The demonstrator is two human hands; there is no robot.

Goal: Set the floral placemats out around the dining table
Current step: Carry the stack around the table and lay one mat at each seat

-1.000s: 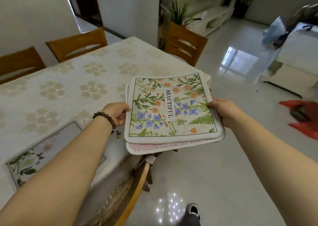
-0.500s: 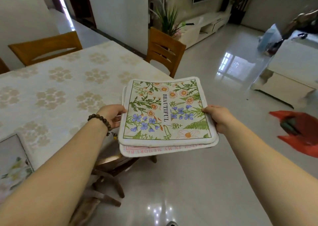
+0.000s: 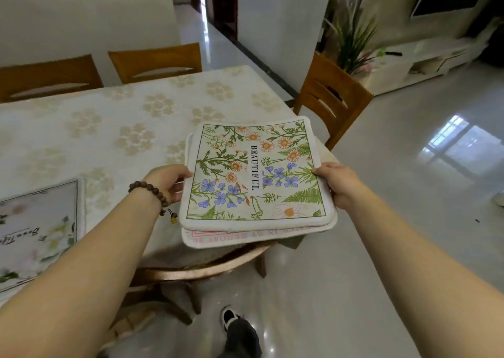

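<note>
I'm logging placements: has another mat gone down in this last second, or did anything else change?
No mat was set down or let go. The left hand and right hand still grip the stack by its sides. It only drifted slightly about the table corner, above the chair. The laid mat stays flat on the table.
</note>
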